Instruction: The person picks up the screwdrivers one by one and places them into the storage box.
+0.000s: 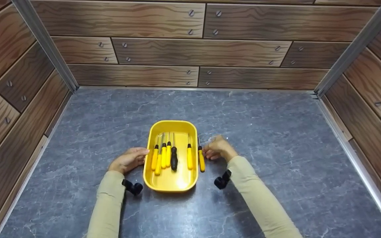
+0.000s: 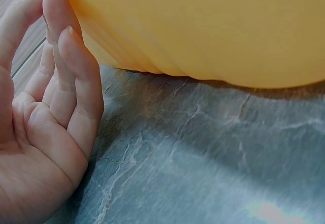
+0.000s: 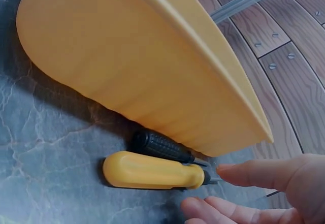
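Observation:
A yellow plastic tray (image 1: pixel 170 189) holds several screwdrivers with yellow handles, plus a black-handled screwdriver (image 1: pixel 174 158). My left hand (image 1: pixel 129 160) pinches the tray's left rim, thumb on top and fingers against the outer wall. Outside the right wall lies a yellow-handled screwdriver (image 3: pixel 152 170). Alongside it, tight against the tray's base, is another black-handled screwdriver (image 3: pixel 160 145), hidden in the head view. My right hand (image 1: pixel 218 148) is beside this pair; its thumb and fingers are parted around the yellow screwdriver's shaft end without closing on it.
The work surface (image 1: pixel 260 132) is grey and marble-patterned. Wood-print panels (image 1: pixel 164 51) stand at the back and both sides, joined by metal corner strips (image 1: pixel 349 53). A black wrist camera (image 1: pixel 223 180) sticks out from the right sleeve, another (image 1: pixel 133 187) from the left.

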Demonstrator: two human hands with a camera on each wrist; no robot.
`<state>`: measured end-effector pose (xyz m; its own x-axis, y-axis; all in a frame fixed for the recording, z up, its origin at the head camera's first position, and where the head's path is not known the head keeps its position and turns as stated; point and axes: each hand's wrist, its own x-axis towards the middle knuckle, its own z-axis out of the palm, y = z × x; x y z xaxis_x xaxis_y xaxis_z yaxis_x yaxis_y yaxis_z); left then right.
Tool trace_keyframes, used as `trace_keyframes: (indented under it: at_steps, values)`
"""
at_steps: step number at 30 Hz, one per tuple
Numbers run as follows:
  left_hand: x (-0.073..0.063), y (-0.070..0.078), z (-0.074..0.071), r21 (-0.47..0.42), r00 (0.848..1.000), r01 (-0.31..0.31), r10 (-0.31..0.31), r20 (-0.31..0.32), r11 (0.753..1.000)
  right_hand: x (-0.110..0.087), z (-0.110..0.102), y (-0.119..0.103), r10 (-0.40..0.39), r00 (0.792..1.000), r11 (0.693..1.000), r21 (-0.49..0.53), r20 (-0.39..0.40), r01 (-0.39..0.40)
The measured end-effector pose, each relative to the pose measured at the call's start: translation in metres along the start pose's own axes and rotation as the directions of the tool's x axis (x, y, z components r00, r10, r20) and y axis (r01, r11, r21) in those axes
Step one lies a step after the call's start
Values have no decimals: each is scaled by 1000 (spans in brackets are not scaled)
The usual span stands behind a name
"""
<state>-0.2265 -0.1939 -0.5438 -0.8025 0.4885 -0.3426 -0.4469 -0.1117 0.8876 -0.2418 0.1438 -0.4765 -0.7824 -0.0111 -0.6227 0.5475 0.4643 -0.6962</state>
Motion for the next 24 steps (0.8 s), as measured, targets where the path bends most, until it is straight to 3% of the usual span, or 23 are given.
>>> trace_keyframes:
  at_steps: [24]
  values:
    - [1,0,0,-3,1000,7,-7,-18,1000,10,10,6,70,995,997,-20,-71,-72]
